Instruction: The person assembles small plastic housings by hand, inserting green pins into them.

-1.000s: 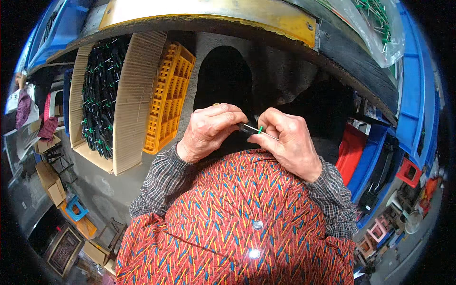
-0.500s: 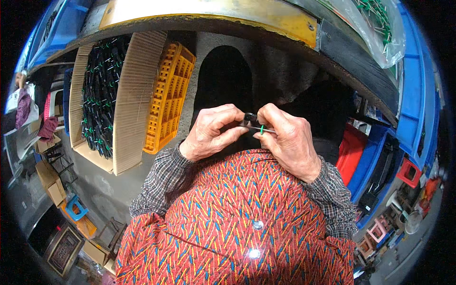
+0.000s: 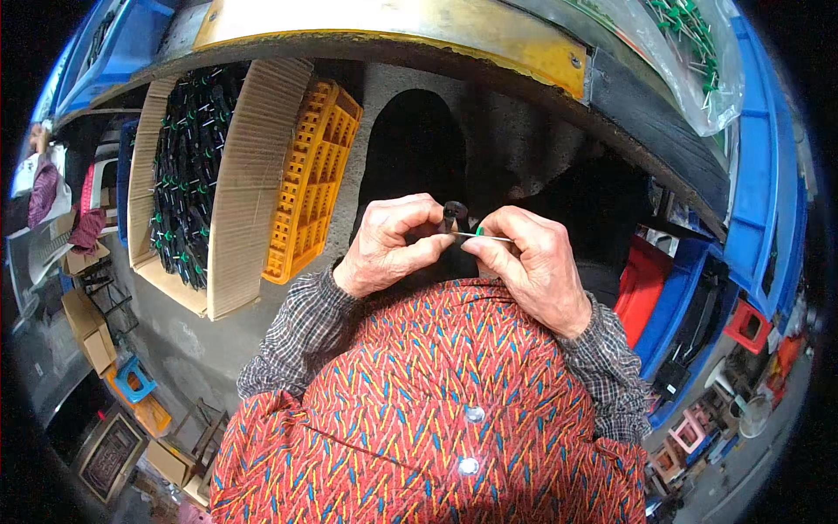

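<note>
Both hands meet above my lap, in front of the patterned red apron (image 3: 436,375). My left hand (image 3: 397,236) pinches a small black part (image 3: 454,212) with a rounded top between thumb and forefinger. My right hand (image 3: 528,258) pinches a thin metal pin with a green collar (image 3: 479,231) on it. The pin's left end meets the black part; whether it sits inside cannot be made out. Its other end sticks out past the right fingers.
On the left a cardboard box (image 3: 253,188) holds many black parts (image 3: 192,175) with green collars and pins, next to a yellow plastic crate (image 3: 314,183). A workbench edge (image 3: 393,39) crosses ahead. A clear bag of green-collared pins (image 3: 690,52) lies far right, beside blue bins (image 3: 755,157).
My right hand has shifted slightly down and its fingers have turned around the pin. The black part has tilted more upright in my left fingers.
</note>
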### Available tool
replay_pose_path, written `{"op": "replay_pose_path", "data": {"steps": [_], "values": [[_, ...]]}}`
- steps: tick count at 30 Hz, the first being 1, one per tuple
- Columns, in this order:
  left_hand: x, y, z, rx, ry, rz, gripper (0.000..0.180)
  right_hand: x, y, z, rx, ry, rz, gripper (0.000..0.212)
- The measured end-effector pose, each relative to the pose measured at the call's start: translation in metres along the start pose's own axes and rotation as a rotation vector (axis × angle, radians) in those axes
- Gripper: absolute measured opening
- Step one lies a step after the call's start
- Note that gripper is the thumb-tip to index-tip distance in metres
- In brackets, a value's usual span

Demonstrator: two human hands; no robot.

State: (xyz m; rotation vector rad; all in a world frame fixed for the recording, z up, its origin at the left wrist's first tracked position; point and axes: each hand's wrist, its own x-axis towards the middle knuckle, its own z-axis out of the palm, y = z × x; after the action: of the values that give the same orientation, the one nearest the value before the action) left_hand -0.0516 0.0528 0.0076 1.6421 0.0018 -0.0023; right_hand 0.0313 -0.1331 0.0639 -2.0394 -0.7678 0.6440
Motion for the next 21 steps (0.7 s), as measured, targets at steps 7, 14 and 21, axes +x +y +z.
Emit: {"op": "replay_pose_path", "data": {"steps": [7, 14, 21], "values": [[-0.001, -0.006, -0.001, 0.087, 0.005, 0.041, 0.009, 0.005, -0.007, 0.0, 0.063, 0.013, 0.008, 0.014], [-0.001, -0.009, 0.0, 0.063, 0.008, 0.047, 0.011, 0.006, -0.011, -0.003, 0.049, -0.028, 0.036, 0.021], [0.001, 0.0, 0.0, 0.075, 0.005, 0.022, 0.01, 0.003, -0.001, -0.002, 0.031, -0.042, 0.048, 0.024]]}}
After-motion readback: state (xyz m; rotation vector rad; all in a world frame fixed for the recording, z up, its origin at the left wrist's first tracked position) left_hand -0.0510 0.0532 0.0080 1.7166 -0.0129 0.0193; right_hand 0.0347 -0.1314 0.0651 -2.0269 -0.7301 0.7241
